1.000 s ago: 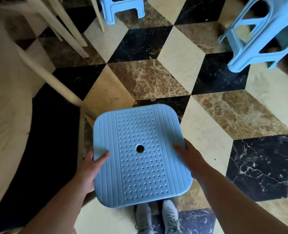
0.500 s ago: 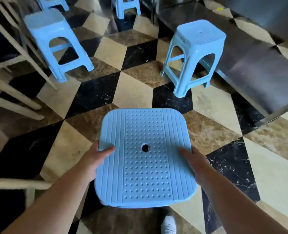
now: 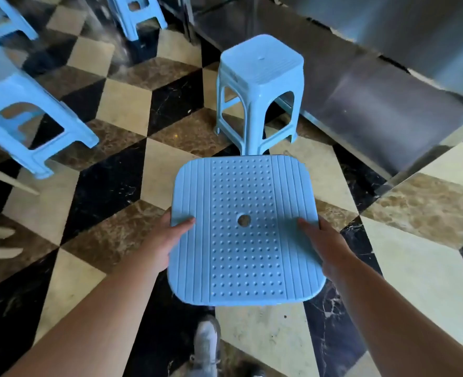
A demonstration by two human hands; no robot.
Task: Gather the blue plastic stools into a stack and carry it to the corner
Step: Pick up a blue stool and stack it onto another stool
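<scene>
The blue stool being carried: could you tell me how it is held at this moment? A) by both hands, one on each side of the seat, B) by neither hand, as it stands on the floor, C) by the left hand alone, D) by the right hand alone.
A: the left hand and the right hand each grip an opposite edge of the carried stool, thumbs on the seat, with the tiled floor showing below it.

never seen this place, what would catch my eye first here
First, the held stool, its dotted seat filling the centre, gripped at its sides by the left hand and right hand. Just beyond it, a standing stool waits on the checkered floor, beside a steel counter.
</scene>
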